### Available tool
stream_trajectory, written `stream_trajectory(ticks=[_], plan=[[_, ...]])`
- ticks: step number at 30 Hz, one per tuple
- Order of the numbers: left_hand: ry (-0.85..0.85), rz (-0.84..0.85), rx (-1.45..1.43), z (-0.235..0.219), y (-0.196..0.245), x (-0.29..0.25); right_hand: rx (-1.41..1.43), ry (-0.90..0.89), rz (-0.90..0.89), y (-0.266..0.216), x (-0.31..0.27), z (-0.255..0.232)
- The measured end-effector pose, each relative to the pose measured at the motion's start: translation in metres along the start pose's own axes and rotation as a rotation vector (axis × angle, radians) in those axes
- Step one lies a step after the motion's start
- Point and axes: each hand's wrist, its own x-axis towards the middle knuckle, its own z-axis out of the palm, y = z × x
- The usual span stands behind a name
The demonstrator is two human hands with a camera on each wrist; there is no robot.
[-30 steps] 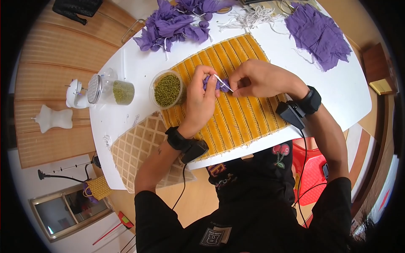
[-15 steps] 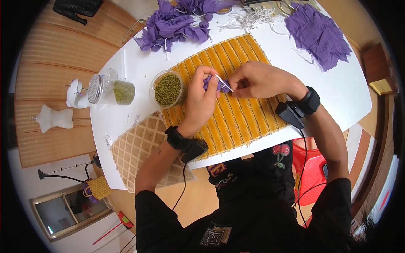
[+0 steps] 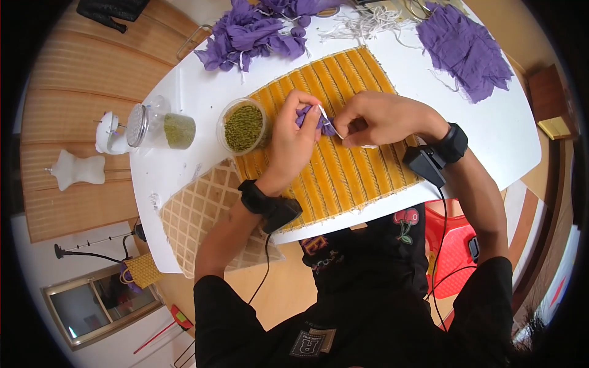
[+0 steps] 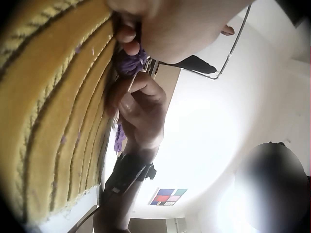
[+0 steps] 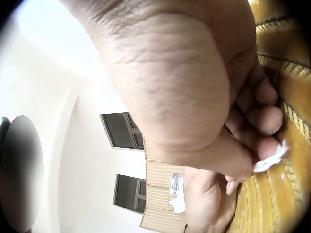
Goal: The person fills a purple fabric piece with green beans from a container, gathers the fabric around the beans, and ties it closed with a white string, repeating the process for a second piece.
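My left hand [image 3: 293, 138] grips a small bunch of purple cloth [image 3: 327, 127] between thumb and fingers, above the yellow striped mat. A white string [image 3: 323, 111] crosses the bunch and runs toward my right hand [image 3: 389, 118]. With curled thumb and fingers, the right hand pinches this string close beside the cloth. In the right wrist view a white string end [image 5: 272, 159] sticks out past the fingertips, low over the mat. From the left wrist view the gathered purple cloth [image 4: 130, 63] shows between the two hands, partly hidden by the left fingers.
The yellow mat [image 3: 343, 184] lies on a white table [image 3: 515, 132]. Left of the hands stand a tub of green beans [image 3: 243, 129] and a lidded jar [image 3: 178, 132]. Purple cloth pieces [image 3: 245, 37] and loose white strings [image 3: 374, 24] lie at the back, a flat purple cloth [image 3: 463, 49] back right.
The right hand has shifted slightly right and down, and a white string end now shows beneath it. The left hand keeps its grip on the cloth almost in place.
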Motion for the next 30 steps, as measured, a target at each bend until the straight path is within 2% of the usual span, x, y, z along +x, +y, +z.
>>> stream_trajectory(ticks=[6, 8, 9, 11, 20, 23, 30], plan=[[-0.038, -0.019, -0.085, -0.003, 0.001, 0.001, 0.072, 0.017, 0.135, 0.001, 0.002, -0.004], [-0.039, -0.021, -0.093, -0.003, 0.002, 0.0, 0.174, 0.142, 0.209, 0.0, 0.002, -0.005], [-0.051, -0.046, -0.099, -0.004, 0.004, -0.001, 0.175, 0.142, 0.21, 0.001, 0.003, -0.003], [-0.063, -0.071, -0.106, -0.004, 0.007, -0.001, 0.168, 0.312, 0.084, 0.005, 0.006, 0.002], [-0.067, 0.01, -0.097, -0.001, 0.0, -0.003, 0.099, 0.187, 0.103, -0.001, 0.005, 0.0], [-0.088, 0.041, -0.082, 0.0, -0.002, -0.003, 0.087, 0.202, 0.057, 0.003, 0.004, 0.002], [-0.074, -0.009, -0.052, 0.0, 0.004, -0.004, 0.048, 0.233, 0.007, 0.009, 0.005, 0.003]])
